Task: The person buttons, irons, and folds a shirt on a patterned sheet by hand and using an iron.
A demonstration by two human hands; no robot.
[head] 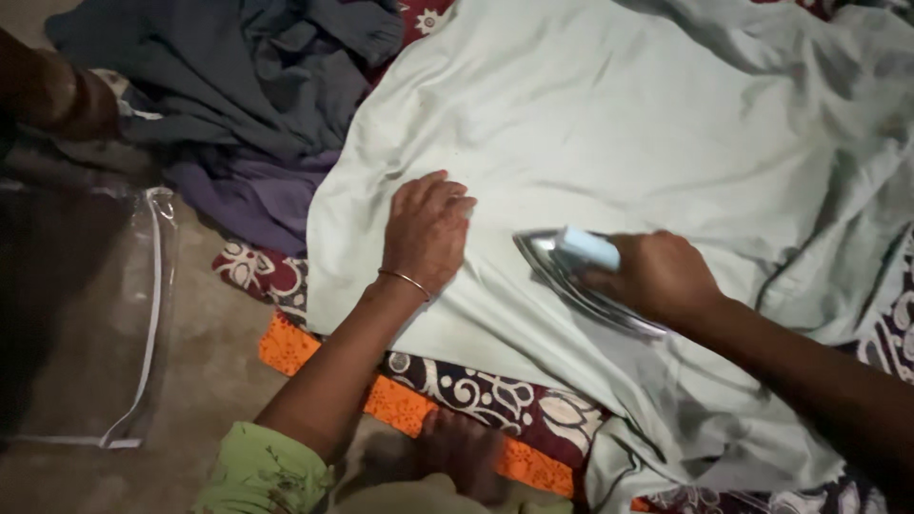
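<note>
— While the pale green garment point(609, 143) is spread across most of the frame, how is the left hand point(426, 231) placed?

— It is laid flat, palm down, on the cloth left of centre. The fingers are stretched out and kept close together, pointing toward the top of the frame; nothing is gripped. A thin bangle point(405, 281) is worn at the wrist, and a green sleeve point(262, 471) is seen at the bottom edge.

— And the right hand point(662, 276)?

— It is closed around the pale blue handle of an iron point(571, 271), right of centre. The metal soleplate is pressed on the garment, its tip turned toward the left hand; the two are near each other but apart.

— What is found under the garment?

— A patterned cloth point(457, 390) in maroon and white with an orange border is laid beneath it, showing along the lower left edge of the garment.

— What else is seen?

— Dark blue and purple clothes point(257, 105) are heaped at the upper left. A clear plastic bag point(114, 324) with a white edge is lying on the floor at the left. Whether the dark shape at the bottom centre is a foot cannot be told.
</note>
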